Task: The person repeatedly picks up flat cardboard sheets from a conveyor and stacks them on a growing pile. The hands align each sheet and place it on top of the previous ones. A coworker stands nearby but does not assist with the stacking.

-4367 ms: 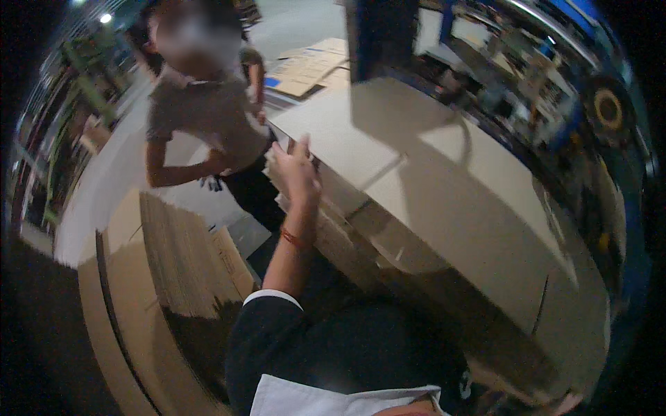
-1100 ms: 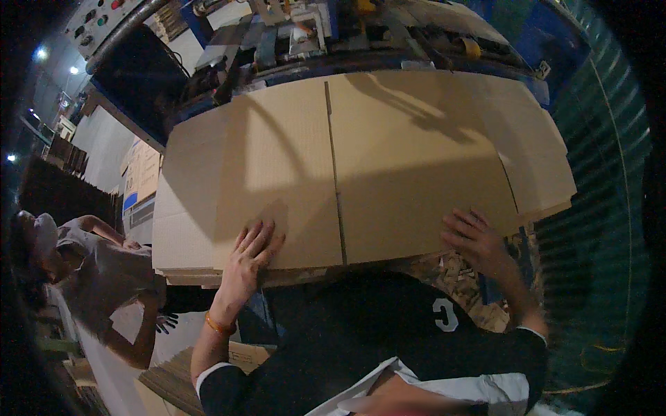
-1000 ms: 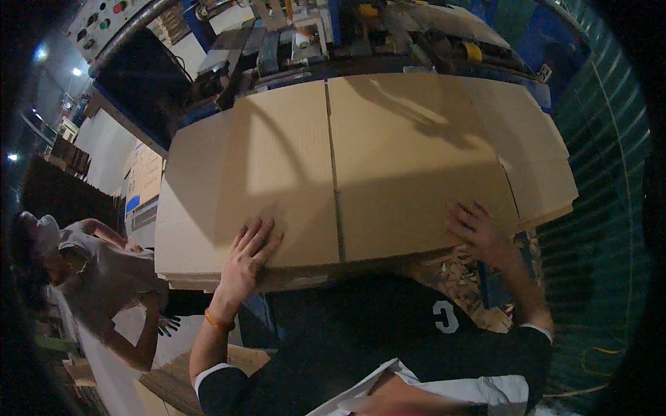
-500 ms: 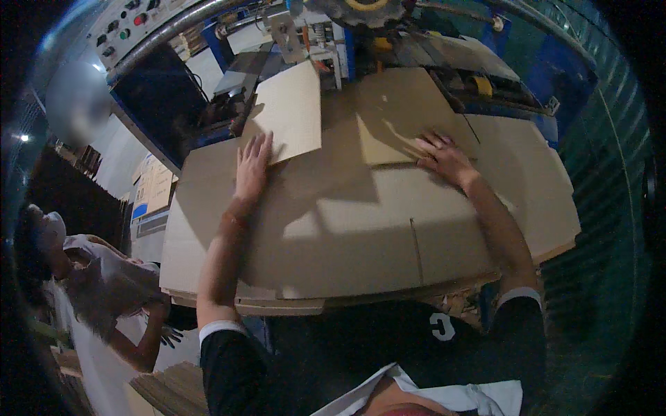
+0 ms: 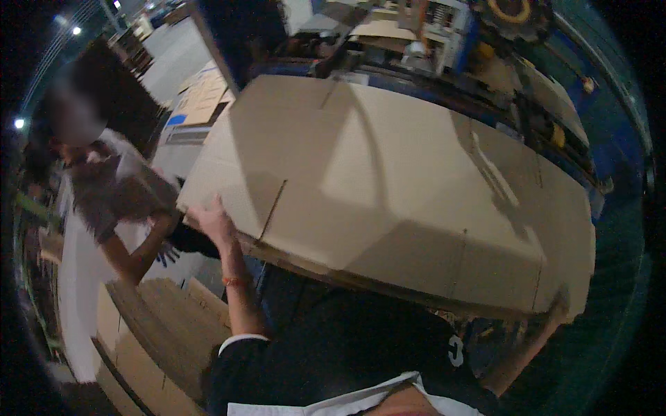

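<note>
Cardboard sheet (image 5: 409,187) | near-left edge at left hand (image 5: 214,223), thumb apart | near-right corner at right hand (image 5: 559,309), fingers: cannot tell

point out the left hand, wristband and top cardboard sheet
Left hand (image 5: 216,226), head view: middle of the hand
Wristband (image 5: 236,281), head view: visible outer side
Cardboard sheet (image 5: 409,187), head view: middle of its top face

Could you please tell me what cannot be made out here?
In the head view:
Right hand: blurred; its hold on the cardboard is unclear.
Left hand: whatever reaches beneath the cardboard is hidden by it.
Machine: top cut off by the upper edge.
Lower-left stack: cut off by the lower edge.
</note>
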Available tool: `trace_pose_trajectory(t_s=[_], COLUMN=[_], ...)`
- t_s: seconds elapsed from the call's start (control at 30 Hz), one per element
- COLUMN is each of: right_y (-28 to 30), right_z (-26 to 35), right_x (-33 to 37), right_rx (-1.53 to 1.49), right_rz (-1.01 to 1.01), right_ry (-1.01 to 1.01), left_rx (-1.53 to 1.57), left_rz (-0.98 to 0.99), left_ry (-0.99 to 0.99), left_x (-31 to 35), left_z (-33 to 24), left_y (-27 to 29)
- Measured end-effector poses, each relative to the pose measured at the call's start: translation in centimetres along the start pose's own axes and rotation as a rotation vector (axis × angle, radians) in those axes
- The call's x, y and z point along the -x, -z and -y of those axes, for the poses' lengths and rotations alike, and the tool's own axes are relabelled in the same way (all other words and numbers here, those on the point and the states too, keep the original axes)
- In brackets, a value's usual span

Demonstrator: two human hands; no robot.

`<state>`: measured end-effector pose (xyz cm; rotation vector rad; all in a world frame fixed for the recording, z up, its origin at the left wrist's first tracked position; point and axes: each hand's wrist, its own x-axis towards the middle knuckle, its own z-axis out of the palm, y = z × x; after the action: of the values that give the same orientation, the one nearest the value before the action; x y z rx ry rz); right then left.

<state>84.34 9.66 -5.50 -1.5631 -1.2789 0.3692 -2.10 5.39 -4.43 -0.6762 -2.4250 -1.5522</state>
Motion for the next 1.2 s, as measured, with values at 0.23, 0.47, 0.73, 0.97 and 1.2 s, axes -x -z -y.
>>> trace_pose_trajectory(t_s=[0.23,0.47,0.73,0.97,1.2], right_y=[-0.1,-1.0,-3.1,-12.3,-15.5], right_z=[-4.5,3.0,21.5,24.0,22.5], right_x=[-2.2,-4.0,0.1,15.1,13.6], right_rx=[-0.352,-0.156,-0.326,0.282,0.516], right_rz=[-0.156,-0.519,-0.641,0.234,0.787], right_ry=[-0.273,0.254,0.054,0.492,0.812], left_rx=[0.164,0.7,1.125,0.542,-0.244], left_rz=[0.014,0.231,0.643,0.683,1.124], left_ry=[0.038,-0.241,0.425,-0.303,-1.247], left_x=[-0.7,-8.4,-11.5,3.6,8.6], left_z=[-6.0,-14.3,-4.6,-7.7,-12.9], left_y=[3.2,5.3,3.8,6.7,3.3])
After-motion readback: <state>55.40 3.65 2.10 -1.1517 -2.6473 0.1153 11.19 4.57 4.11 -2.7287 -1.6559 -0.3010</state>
